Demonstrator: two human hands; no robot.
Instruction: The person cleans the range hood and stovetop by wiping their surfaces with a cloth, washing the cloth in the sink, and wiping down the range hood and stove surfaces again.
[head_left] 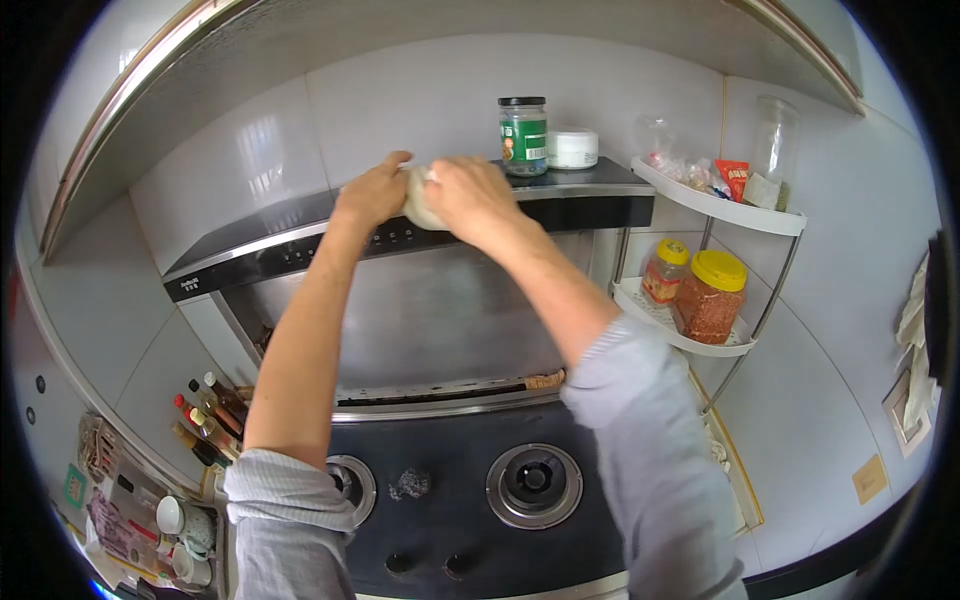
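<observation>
Both arms are stretched up to the front edge of the black range hood point(270, 225). Between my hands is a pale cream, rounded thing point(422, 205); its kind cannot be made out, as the fingers cover much of it. My left hand point(373, 190) grips its left side. Closed over its right side is my right hand point(472, 200), knuckles up. A glass jar point(524, 138) with a black lid and green label stands on the hood, right of my right hand. Beside that jar sits a low white tub point(572, 148).
Below lies a black gas stove point(440, 540) with a burner point(534, 482) and a steel wool pad point(409, 485). On the right, a white corner rack point(715, 207) bears yellow-lidded jars point(711, 295). Several bottles point(212, 415) stand at left. A cabinet point(480, 18) overhangs above.
</observation>
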